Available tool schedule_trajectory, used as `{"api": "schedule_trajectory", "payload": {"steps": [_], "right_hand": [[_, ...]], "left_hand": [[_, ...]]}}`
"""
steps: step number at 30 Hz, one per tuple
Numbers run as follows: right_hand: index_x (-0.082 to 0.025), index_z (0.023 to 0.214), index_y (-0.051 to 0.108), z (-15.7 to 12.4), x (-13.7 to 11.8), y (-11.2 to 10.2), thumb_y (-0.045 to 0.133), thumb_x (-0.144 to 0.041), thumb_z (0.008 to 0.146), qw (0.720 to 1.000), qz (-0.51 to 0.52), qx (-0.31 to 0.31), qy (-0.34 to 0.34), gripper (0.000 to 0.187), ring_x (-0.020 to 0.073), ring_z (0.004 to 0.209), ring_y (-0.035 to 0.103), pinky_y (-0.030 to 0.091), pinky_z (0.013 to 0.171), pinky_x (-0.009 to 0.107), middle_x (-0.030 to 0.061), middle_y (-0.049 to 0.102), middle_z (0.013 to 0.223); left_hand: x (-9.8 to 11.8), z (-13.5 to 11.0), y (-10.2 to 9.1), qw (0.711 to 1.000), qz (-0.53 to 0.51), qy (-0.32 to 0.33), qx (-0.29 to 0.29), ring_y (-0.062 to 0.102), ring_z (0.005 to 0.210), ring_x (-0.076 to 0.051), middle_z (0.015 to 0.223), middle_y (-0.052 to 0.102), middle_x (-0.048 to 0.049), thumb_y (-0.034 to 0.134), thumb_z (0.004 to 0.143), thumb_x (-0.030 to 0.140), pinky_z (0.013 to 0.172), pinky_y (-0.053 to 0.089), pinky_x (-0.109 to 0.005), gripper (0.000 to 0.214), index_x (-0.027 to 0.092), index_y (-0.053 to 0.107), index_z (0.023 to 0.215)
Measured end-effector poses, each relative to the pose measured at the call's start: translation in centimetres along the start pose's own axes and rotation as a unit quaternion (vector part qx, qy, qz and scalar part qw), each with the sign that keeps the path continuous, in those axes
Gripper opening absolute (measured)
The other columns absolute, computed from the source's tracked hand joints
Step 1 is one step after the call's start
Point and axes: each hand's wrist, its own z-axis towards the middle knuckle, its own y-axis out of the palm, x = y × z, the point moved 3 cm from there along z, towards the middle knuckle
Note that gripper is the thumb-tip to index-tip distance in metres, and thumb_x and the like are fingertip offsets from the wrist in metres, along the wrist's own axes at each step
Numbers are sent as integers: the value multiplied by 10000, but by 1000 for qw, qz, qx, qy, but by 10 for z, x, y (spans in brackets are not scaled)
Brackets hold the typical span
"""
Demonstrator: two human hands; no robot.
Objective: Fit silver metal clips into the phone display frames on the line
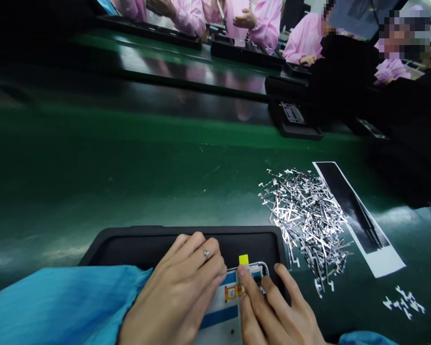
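Note:
An opened phone body (219,306) with blue strips and an orange flex cable (232,292) lies in a black tray (129,244). A yellow tab (243,259) sticks up at its top edge. My left hand (179,282), wearing a ring, is curled over the phone's left side; its fingertips are partly hidden. My right hand (273,306) lies over the right side, its index fingertip touching the top edge below the tab. Its fingers are apart, the outermost one raised over the tray's rim.
Right of the tray lies a heap of thin silvery strips (305,215). Beside it is a white sheet (384,263) with a black panel and dark tweezers (366,220). Small white pieces (404,303) lie nearer. Another tray (301,130) holds a phone part. Co-workers in pink (266,24) sit across.

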Motion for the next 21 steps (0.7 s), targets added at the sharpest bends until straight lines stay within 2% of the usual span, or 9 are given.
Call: {"api": "schedule_trajectory", "payload": {"steps": [4,6,9,12,16,21], "right_hand": [[-152,606,530,1,1,-1,320,-22,821,1000,0,5,-2,327,158,544,558,385,720,355,42,668,741],[-154,607,525,0,1,-1,325,-24,821,1000,6,4,3,320,153,544,555,391,713,351,39,669,741],[-156,612,519,-1,1,-1,335,-31,819,1000,15,7,13,304,152,557,555,400,709,348,39,669,749],[-165,613,523,-2,1,1,325,-43,825,999,16,9,29,314,152,573,550,400,713,340,30,670,744],[-193,621,545,0,-2,3,280,-54,848,999,31,3,18,375,139,591,541,359,829,340,-38,668,782],[-188,690,576,0,-3,5,266,-61,854,999,42,-26,-6,373,147,658,574,292,951,368,-35,665,818]], "left_hand": [[-7,10,-8,992,-11,75,-100,519,793,-164,847,586,24,375,813,168,828,365,-337,201,244,561,816],[-11,14,-10,989,-14,78,-128,532,793,-167,825,593,41,356,810,155,834,360,-355,232,265,561,800],[-12,20,-11,989,-4,54,-140,556,778,-189,774,608,40,313,799,129,799,362,-384,280,248,550,712],[-10,24,-9,984,19,46,-168,562,727,-190,738,615,19,325,790,139,732,373,-349,242,213,520,667],[-9,27,-9,979,31,38,-196,532,636,-170,679,590,0,337,778,130,623,358,-297,214,191,496,649],[-11,23,-6,981,7,36,-189,521,718,-186,745,583,6,349,799,143,669,352,-322,188,205,504,712]]}}
